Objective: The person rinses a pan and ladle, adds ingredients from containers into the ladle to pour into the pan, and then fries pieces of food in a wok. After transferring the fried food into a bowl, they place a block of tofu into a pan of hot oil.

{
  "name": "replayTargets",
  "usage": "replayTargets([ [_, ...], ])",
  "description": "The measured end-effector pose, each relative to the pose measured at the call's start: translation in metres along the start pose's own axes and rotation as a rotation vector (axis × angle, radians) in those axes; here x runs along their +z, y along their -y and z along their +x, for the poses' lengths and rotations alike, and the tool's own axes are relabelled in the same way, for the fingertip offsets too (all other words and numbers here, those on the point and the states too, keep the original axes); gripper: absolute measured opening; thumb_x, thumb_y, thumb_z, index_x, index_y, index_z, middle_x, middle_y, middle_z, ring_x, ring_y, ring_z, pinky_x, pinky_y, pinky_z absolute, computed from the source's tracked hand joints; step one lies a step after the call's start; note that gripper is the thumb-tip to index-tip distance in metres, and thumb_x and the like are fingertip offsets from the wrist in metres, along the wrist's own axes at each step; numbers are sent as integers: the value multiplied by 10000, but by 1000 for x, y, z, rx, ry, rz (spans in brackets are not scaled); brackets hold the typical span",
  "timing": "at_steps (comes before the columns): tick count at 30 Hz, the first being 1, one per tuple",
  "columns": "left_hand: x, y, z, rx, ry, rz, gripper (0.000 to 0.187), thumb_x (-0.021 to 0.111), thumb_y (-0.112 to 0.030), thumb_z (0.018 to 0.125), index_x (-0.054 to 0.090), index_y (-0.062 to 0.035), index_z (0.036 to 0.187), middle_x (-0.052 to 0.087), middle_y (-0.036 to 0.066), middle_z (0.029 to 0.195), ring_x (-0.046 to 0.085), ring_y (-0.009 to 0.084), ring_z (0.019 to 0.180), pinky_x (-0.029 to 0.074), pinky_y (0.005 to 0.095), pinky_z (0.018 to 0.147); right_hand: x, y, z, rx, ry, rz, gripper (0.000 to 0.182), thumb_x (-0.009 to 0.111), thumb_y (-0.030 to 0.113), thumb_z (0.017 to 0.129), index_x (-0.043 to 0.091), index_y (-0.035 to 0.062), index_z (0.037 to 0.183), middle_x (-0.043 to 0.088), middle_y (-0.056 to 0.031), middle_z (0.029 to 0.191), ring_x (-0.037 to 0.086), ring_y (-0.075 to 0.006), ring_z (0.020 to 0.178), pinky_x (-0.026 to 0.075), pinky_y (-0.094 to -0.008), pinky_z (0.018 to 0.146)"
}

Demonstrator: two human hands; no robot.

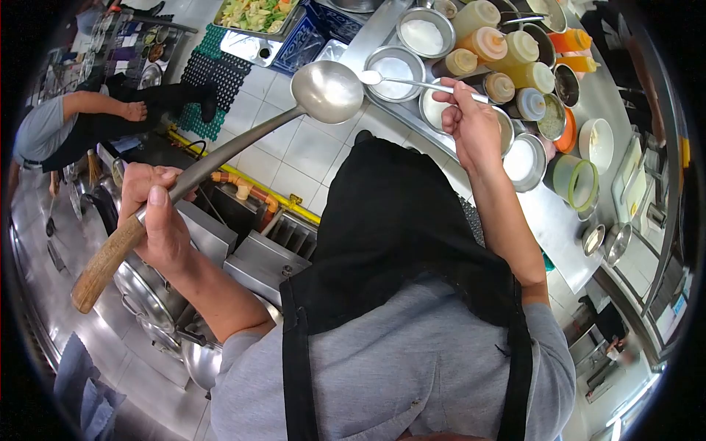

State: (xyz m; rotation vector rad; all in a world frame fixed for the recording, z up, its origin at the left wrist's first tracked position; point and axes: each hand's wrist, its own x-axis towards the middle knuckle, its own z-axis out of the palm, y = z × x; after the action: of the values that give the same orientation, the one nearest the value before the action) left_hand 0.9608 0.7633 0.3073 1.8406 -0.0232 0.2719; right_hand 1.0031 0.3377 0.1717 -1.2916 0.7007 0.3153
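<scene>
Wearing a black apron [404,213] over a grey shirt [368,360], the person has both hands full. The left hand [158,213] is wrapped around the shaft of a ladle [327,92], just above its wooden grip. The right hand [471,121] pinches a slim spoon [423,84] between thumb and fingers; its tip, loaded with something white, sits beside the ladle's rim, and whether they touch I cannot tell. Just beyond that tip, a steel bowl [399,52] of white powder stands on the metal counter [548,220], with squeeze bottles [489,44] clustered near it. Farther off are chopped vegetables [254,13] in a tray and, across the tiled floor [294,154], a second person [44,121].
</scene>
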Motion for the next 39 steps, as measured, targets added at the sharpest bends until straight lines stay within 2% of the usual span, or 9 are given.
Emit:
replayTargets([
  [12, -3, -12, -15, 23, -48, -66, 266, 615, -173, 952, 669, 86, 928, 538, 148, 862, 612, 236, 698, 506, 319, 569, 36, 2, -31, -253, 162, -332, 397, 568, 364, 1122, 775, 35, 1202, 737, 2, 890, 485, -26, 650, 380, -210, 575],
  [20, -10, -8, -20, 14, 13, -126, 277, 576, -172, 992, 680, 83, 1007, 542, 146, 927, 591, 247, 746, 472, 342, 634, 20, 6, -31, -2, 127, -39, 381, 568, 314, 1120, 705, 0, 1286, 760, -42, 969, 488, -40, 625, 373, -210, 565],
  [23, -9, -8, -24, 9, -20, -116, 280, 578, -177, 991, 683, 83, 998, 537, 138, 932, 579, 243, 751, 454, 337, 635, 4, 6, -18, -79, 89, -5, 387, 564, 314, 1120, 693, -6, 1294, 761, -44, 973, 486, -47, 619, 373, -219, 556],
  [25, -7, -5, -21, 6, -19, -124, 281, 581, -179, 989, 685, 83, 991, 531, 132, 931, 570, 239, 752, 442, 333, 633, -8, 7, -13, -112, 24, -23, 387, 574, 325, 1117, 718, -2, 1264, 773, -54, 967, 517, -45, 645, 405, -228, 573],
  [27, -4, -4, -19, 15, -52, -114, 268, 603, -173, 969, 647, 86, 916, 533, 152, 908, 596, 261, 684, 460, 331, 572, -23, 4, -12, -443, -125, -653, 389, 587, 335, 1113, 745, 2, 1236, 784, -66, 952, 534, -44, 665, 441, -232, 609],
  [28, -4, -4, -19, 14, -44, -88, 280, 609, -189, 976, 651, 83, 926, 532, 148, 908, 582, 253, 681, 454, 329, 577, -31, 2, -14, -555, -121, -641, 382, 595, 328, 1109, 759, 2, 1222, 791, -77, 937, 525, -39, 667, 458, -230, 635],
  [31, 1, -2, -16, 15, -49, -85, 289, 609, -200, 983, 663, 81, 943, 532, 143, 902, 565, 242, 675, 443, 325, 579, -51, 7, -29, -525, -204, -584, 380, 600, 321, 1106, 758, -5, 1218, 794, -90, 944, 557, -64, 678, 484, -244, 669],
  [35, 2, 3, -13, 36, -13, -78, 289, 606, -206, 989, 673, 74, 957, 533, 138, 888, 552, 232, 676, 427, 317, 575, -81, -1, -34, -508, -265, -677, 361, 602, 294, 1104, 775, -17, 1164, 803, -121, 984, 726, -150, 885, 551, -294, 823],
  [39, 18, -4, -3, 38, 11, -72, 295, 609, -210, 982, 679, 76, 962, 534, 142, 873, 547, 223, 674, 436, 315, 570, -101, -30, -18, -439, -286, -608, 377, 598, 282, 1105, 789, -41, 1068, 805, -109, 999, 733, -182, 951, 552, -315, 876],
])
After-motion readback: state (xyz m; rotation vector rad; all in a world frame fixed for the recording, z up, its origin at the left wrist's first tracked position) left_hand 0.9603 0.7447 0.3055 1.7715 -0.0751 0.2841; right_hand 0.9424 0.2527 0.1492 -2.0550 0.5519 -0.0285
